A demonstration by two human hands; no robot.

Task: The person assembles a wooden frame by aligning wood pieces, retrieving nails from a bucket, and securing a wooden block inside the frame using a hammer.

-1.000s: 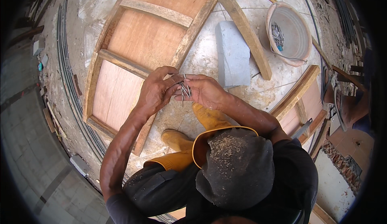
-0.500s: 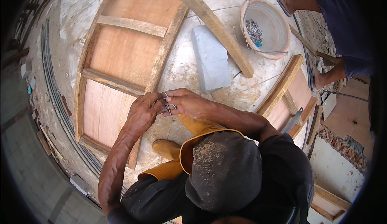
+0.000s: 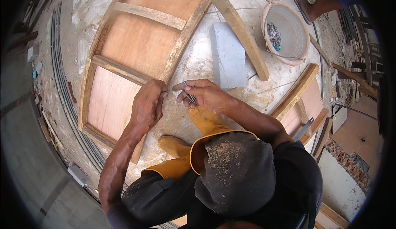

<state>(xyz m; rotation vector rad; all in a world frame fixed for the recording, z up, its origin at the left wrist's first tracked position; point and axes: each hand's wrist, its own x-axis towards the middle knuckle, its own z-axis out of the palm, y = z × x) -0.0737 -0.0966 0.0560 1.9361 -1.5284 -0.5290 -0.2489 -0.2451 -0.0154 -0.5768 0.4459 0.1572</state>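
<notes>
My right hand [image 3: 208,96] is curled around several nails [image 3: 190,97], whose grey shanks stick out between the thumb and fingers. To its left, my left hand [image 3: 147,103] is closed at the fingertips on what looks like a single thin nail [image 3: 171,90] pointing toward the right hand. A small gap separates the two hands. Both are above the near right edge of a wooden frame panel [image 3: 119,65], which has plywood backing and crossbars. My yellow rubber boots [image 3: 173,146] are just below the hands.
A bucket [image 3: 303,41] with nails inside stands at the upper right. A loose wood batten [image 3: 241,33] leans over a pale grey block [image 3: 227,60]. Another wooden frame [image 3: 299,91] with a saw [image 3: 303,129] lies to the right. A co-worker's foot [image 3: 317,10] shows beyond the bucket.
My hands have moved apart, the right drawing away with its nails. The co-worker's legs have shifted toward the upper right and partly left the view. The scene has slid slightly right.
</notes>
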